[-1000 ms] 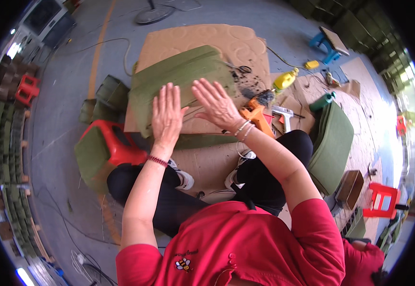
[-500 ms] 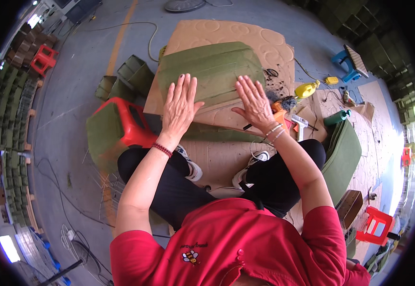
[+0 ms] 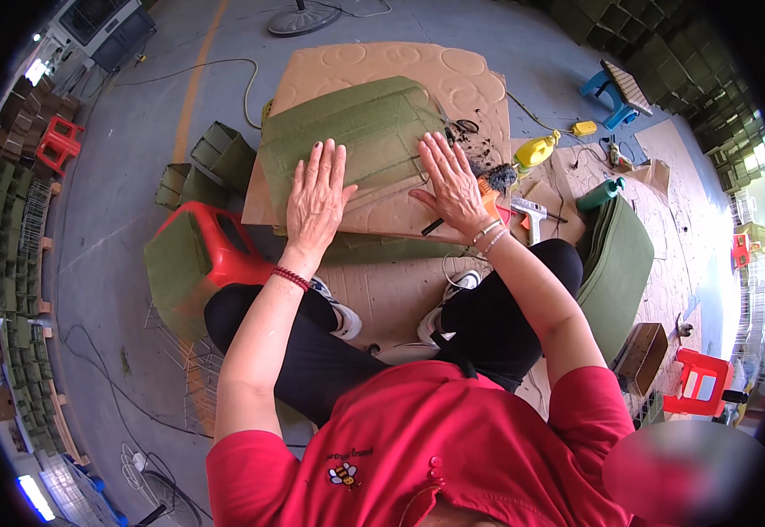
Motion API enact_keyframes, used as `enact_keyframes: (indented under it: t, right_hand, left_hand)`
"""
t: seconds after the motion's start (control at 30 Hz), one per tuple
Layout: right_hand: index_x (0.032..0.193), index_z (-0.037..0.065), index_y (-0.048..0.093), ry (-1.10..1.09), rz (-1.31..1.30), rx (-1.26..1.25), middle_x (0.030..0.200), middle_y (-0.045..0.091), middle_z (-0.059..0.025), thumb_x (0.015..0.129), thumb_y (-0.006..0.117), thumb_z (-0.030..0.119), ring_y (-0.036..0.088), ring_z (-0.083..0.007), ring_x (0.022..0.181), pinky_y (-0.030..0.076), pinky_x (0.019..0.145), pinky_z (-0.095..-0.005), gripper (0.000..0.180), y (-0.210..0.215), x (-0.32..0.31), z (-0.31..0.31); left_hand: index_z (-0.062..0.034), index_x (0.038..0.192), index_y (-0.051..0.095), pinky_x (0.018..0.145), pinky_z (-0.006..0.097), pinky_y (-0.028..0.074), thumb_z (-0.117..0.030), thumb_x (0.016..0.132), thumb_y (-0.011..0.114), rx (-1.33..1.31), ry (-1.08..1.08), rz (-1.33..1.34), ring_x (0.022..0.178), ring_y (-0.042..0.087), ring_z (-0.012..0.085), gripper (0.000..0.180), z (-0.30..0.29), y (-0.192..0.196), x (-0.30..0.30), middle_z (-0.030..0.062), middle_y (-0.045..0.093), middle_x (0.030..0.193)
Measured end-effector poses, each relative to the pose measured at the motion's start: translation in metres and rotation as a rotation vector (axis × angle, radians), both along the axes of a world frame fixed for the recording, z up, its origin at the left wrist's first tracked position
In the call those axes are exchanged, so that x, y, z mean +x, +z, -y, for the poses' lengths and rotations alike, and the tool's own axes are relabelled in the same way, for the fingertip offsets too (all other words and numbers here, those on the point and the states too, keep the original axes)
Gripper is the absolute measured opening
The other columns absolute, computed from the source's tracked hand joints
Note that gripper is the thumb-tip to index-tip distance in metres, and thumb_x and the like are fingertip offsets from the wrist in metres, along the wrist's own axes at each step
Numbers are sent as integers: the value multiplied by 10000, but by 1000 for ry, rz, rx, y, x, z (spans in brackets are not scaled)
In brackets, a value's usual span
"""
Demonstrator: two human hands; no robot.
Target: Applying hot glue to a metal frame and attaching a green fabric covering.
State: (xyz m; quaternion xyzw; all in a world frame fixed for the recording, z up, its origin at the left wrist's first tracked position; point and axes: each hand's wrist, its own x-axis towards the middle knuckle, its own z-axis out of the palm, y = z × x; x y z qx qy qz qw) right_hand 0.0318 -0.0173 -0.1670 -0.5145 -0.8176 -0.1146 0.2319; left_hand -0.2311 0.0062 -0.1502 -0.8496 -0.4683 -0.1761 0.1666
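Observation:
A green creased sheet of fabric or felt lies flat on the cardboard-topped work surface. Over its near left edge my left hand is spread palm down, fingers straight and thumb out. My right hand is likewise flat and open by the near right corner of the sheet. Neither hand grips anything; whether the palms press or hover I cannot tell. Close to my right hand are a dark-bristled brush, a white glue gun and black-handled scissors.
Green box-like bins and a red stool with a green piece over it stand left. On the right are a yellow bottle, a green bottle, stacked green sheets and a blue stool. Cables cross the floor.
The view has shifted a little, so the whole scene sits farther left in it. Both hands stay flat and spread at the sheet's near side, with little visible movement over it.

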Motion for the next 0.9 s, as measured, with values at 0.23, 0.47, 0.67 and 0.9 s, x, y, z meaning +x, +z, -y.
enact_keyframes:
  t: [0.23, 0.47, 0.67, 0.9]
  right_hand:
    - [1458, 10, 292, 99, 23, -38, 1527, 298, -139, 816, 632, 516, 242, -283, 1436, 189, 1171, -459, 886, 17, -35, 15]
    - [1452, -14, 283, 106, -22, -16, 1523, 294, -169, 825, 620, 514, 240, -305, 1434, 197, 1170, -455, 886, 10, -40, 7]
    - [1259, -18, 490, -80, -455, 7, 1325, 512, -219, 886, 624, 255, 492, -360, 1196, 373, 1026, -442, 482, 12, -36, 28]
    - [976, -30, 648, -35, -1693, -856, 842, 678, -102, 905, 648, 402, 654, -179, 767, 515, 659, -314, 437, -11, -102, 18]
  left_hand:
    - [-44, 1476, 296, 1120, 452, 316, -381, 903, 593, 27, -9, 20, 1425, 268, 283, 728, 2, 0, -1, 146, 336, 1513]
    - [-25, 1435, 364, 1099, 427, 359, -265, 896, 618, 9, -1, -10, 1389, 334, 303, 642, -4, -5, 6, 162, 355, 1494]
    - [-38, 1443, 358, 1108, 461, 340, -286, 893, 622, -17, 20, 12, 1398, 320, 309, 658, -2, -10, -1, 169, 342, 1503]
    - [-30, 1446, 351, 1103, 515, 304, -502, 910, 552, -116, 82, 288, 1372, 347, 363, 742, -48, 22, -34, 207, 371, 1481]
